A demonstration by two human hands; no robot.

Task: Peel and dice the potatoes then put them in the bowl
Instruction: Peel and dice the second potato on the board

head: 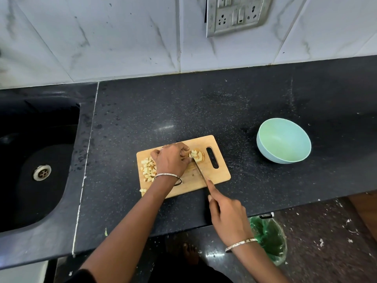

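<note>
Left hand: your left hand (172, 160) curls its fingers onto the part-cut potato (196, 155) on the far side of the cutting board (216, 174), pinning it there.
Right hand: your right hand (228, 213) grips the knife (201, 172), index finger laid along the blade's back; the tip meets the potato.
Diced pieces: 1 pile (149, 169) lies on the board's left side; a few stray cubes (143, 190) sit on the bench (204, 109) by its near left corner.
Bowl: the green bowl (285, 144) stands right of the board, apart from it.

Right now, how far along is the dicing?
A pile of diced potato sits on the cutting board. The left hand steadies a partly cut potato piece while the right hand works the knife through it. The green bowl holds nothing yet, so transfer remains.
</note>
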